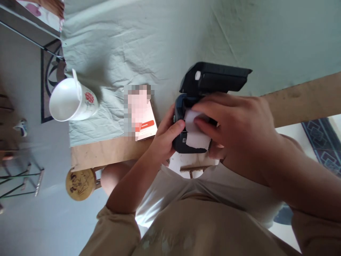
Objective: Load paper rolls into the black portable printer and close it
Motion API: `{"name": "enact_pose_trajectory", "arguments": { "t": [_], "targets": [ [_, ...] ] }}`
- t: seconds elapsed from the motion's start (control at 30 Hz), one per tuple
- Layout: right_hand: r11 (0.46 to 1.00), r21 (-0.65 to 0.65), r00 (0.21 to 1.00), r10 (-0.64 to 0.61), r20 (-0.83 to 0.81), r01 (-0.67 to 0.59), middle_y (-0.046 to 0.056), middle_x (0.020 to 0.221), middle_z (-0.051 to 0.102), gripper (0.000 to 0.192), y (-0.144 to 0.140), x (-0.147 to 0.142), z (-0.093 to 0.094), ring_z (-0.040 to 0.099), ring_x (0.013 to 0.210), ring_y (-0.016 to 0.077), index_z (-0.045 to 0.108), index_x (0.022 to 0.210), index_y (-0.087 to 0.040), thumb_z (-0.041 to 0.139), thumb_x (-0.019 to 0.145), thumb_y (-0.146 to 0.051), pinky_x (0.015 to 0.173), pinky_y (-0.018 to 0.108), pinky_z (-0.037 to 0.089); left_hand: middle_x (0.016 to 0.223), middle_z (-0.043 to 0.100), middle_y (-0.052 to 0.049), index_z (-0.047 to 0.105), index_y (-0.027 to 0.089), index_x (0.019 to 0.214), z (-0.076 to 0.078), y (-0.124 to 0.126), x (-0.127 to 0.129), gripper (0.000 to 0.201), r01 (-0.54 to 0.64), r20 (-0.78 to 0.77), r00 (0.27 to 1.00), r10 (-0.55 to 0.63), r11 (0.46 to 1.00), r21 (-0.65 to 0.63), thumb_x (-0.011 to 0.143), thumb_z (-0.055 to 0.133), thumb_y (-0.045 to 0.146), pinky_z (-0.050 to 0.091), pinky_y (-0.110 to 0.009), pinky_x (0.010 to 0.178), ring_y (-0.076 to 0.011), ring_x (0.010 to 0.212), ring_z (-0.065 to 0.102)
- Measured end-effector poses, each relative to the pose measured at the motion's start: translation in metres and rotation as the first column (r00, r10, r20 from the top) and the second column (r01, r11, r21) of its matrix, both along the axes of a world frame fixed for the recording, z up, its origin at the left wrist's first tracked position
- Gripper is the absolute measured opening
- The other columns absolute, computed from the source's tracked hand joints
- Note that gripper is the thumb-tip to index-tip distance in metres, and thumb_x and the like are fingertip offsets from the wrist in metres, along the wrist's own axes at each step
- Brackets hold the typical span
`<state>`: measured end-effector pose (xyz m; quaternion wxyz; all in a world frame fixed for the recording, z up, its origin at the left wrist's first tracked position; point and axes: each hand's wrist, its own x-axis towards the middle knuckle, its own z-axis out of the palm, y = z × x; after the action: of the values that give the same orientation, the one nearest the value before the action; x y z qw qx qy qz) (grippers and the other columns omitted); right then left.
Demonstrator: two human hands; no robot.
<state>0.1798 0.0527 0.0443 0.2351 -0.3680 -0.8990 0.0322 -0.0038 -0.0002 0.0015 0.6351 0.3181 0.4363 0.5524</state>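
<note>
Left hand point(166, 137) is gripping the side of the black handheld printer point(202, 103) at the table edge point(106, 153). Right hand point(239, 131) is pinching the white paper roll point(195, 133) in its open bay. Phone point(142, 117) and white mug point(71, 99) lying just beside, on the pale cloth point(149, 42).

Printer point(210, 85) sits at the table point(298, 99) edge with both hands on it, paper point(196, 137) sticking out between them. Phone point(145, 122) lies just left of it, mug point(71, 99) further left on the cloth point(160, 35).
</note>
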Motion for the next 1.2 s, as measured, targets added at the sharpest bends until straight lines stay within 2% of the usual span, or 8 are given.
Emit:
{"name": "enact_pose_trajectory", "arguments": {
  "t": [0.17, 0.3, 0.37, 0.47, 0.57, 0.83, 1.07, 1.2],
  "targets": [
    [0.997, -0.071, 0.995, 0.011, 0.098, -0.004, -0.002, 0.064, 0.061, 0.016, -0.002, 0.001, 0.005, 0.030, 0.047, 0.0054, 0.065, 0.096, -0.025, 0.061, 0.086, -0.037, 0.052, 0.023, 0.011, 0.092, 0.070, 0.000, 0.066, 0.025, 0.129, -0.002, -0.003, -0.001, 0.045, 0.030, 0.043, 0.999, -0.031, 0.999, 0.020, 0.088, 0.074, 0.041, 0.052, -0.018, 0.058, -0.0092, 0.069, 0.065],
    [0.964, -0.215, 0.974, 0.117, -0.196, -0.159, -0.006, 0.062, 0.058, 0.021, 0.005, 0.009, 0.004, 0.036, 0.045, 0.0002, 0.064, 0.097, -0.023, 0.070, 0.078, -0.026, 0.046, 0.017, 0.025, 0.087, 0.070, 0.000, 0.069, 0.023, 0.122, -0.001, -0.002, -0.001, 0.042, -0.010, 0.067, 0.998, 0.010, 1.000, -0.004, 0.086, 0.075, 0.044, 0.051, -0.017, 0.056, -0.0094, 0.067, 0.066],
    [0.867, -0.401, 0.896, 0.107, -0.432, -0.296, -0.006, 0.082, 0.065, 0.030, 0.011, 0.016, 0.005, 0.046, 0.050, -0.0009, 0.062, 0.105, -0.024, 0.073, 0.077, -0.023, 0.046, 0.015, 0.035, 0.080, 0.069, 0.001, 0.071, 0.022, 0.114, 0.001, 0.001, 0.000, 0.042, -0.036, 0.081, 0.996, 0.040, 0.998, -0.047, 0.082, 0.078, 0.047, 0.053, -0.019, 0.055, -0.0123, 0.067, 0.068],
    [0.700, -0.622, 0.643, -0.304, -0.703, -0.350, -0.003, 0.093, 0.066, 0.029, 0.026, 0.026, 0.003, 0.058, 0.061, 0.0051, 0.063, 0.105, -0.026, 0.069, 0.077, -0.021, 0.043, 0.019, 0.040, 0.071, 0.068, 0.000, 0.071, 0.020, 0.094, 0.006, 0.007, 0.001, 0.032, -0.043, 0.117, 0.991, 0.059, 0.990, -0.133, 0.080, 0.077, 0.049, 0.059, -0.025, 0.061, -0.0208, 0.078, 0.074],
    [0.624, -0.743, 0.448, -0.608, -0.656, -0.243, 0.000, 0.073, 0.059, 0.010, 0.044, 0.033, -0.005, 0.056, 0.061, 0.0108, 0.061, 0.086, -0.025, 0.064, 0.077, -0.022, 0.039, 0.023, 0.036, 0.068, 0.068, 0.002, 0.068, 0.020, 0.085, 0.009, 0.011, 0.002, 0.024, -0.061, 0.181, 0.979, 0.095, 0.981, -0.182, 0.081, 0.075, 0.043, 0.062, -0.028, 0.065, -0.0221, 0.078, 0.076],
    [0.856, -0.378, 0.790, -0.489, -0.369, 0.353, 0.004, 0.103, 0.065, 0.019, 0.054, 0.064, -0.028, 0.064, 0.088, 0.0142, 0.068, 0.105, -0.026, 0.068, 0.086, -0.031, 0.066, 0.028, 0.049, 0.072, 0.073, 0.003, 0.069, 0.020, 0.084, 0.005, 0.010, 0.003, 0.021, -0.098, 0.154, 0.980, 0.128, 0.978, -0.186, 0.080, 0.076, 0.040, 0.065, -0.029, 0.071, -0.0223, 0.084, 0.077],
    [0.856, -0.275, 0.867, -0.483, -0.125, 0.437, 0.006, 0.110, 0.066, 0.054, 0.072, 0.085, -0.045, 0.067, 0.108, 0.0265, 0.057, 0.130, -0.029, 0.074, 0.082, -0.045, 0.096, 0.045, 0.057, 0.083, 0.076, 0.002, 0.071, 0.021, 0.090, -0.001, 0.009, 0.000, 0.027, -0.068, 0.202, 0.974, 0.098, 0.986, -0.152, 0.079, 0.079, 0.045, 0.065, -0.031, 0.077, -0.0243, 0.097, 0.077],
    [0.927, -0.108, 0.892, -0.374, -0.253, 0.358, 0.006, 0.131, 0.060, 0.042, 0.050, 0.068, -0.031, 0.061, 0.127, 0.0253, 0.053, 0.135, -0.030, 0.057, 0.093, -0.037, 0.110, 0.046, 0.053, 0.090, 0.077, -0.001, 0.069, 0.021, 0.091, -0.001, 0.009, 0.000, 0.033, -0.034, 0.205, 0.977, 0.066, 0.988, -0.153, 0.078, 0.078, 0.050, 0.065, -0.034, 0.078, -0.0279, 0.104, 0.076]
  ]
}}
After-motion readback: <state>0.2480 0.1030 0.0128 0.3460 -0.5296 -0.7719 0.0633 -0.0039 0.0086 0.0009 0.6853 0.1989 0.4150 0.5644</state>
